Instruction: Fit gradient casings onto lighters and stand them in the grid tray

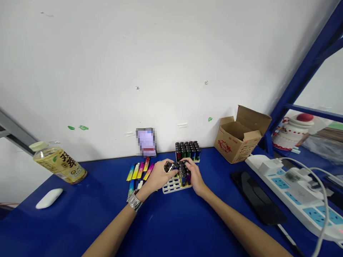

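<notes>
Head: hands (160, 176) curled on lighters (183, 170).

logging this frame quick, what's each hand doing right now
left hand: closed on a lighter
right hand: touching the lighters in the white tray, grip cannot be told

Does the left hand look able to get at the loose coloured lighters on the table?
Probably yes: the loose coloured lighters lie uncovered on the blue table right beside the left hand, though it seems to hold a dark lighter.
</notes>
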`<action>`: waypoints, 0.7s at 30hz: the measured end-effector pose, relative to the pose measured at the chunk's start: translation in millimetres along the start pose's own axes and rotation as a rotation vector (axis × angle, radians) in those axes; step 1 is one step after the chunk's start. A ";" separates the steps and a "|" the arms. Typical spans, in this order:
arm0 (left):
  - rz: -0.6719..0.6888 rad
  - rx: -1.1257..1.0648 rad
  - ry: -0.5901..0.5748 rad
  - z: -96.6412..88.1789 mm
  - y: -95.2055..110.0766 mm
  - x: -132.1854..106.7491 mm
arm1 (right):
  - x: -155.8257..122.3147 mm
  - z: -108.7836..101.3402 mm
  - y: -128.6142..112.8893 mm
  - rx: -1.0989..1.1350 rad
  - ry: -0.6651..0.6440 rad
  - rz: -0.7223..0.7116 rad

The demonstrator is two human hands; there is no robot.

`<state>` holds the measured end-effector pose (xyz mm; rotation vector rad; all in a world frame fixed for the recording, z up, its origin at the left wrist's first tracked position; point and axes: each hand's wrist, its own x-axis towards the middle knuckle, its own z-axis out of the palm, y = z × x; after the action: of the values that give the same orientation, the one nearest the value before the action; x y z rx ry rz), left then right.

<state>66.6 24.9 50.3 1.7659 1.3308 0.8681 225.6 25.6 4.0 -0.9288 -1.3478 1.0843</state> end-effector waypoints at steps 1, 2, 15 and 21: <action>0.004 -0.022 0.037 0.8 0.2 -0.8 | -0.5 -0.1 0.1 0.008 -0.002 -0.005; -0.006 -0.057 0.083 0.5 0.5 -1.5 | -1.2 -0.2 0.6 0.019 -0.005 -0.006; -0.371 0.133 -0.054 -37.3 -14.2 43.3 | -5.2 -3.2 7.0 0.151 -0.098 0.018; -0.371 0.237 -0.108 -22.6 -13.6 50.0 | -5.4 -4.3 2.7 0.134 -0.096 0.017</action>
<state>52.4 79.5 53.6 1.6351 1.6726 0.4195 230.1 21.5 -0.2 -0.7993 -1.3290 1.2298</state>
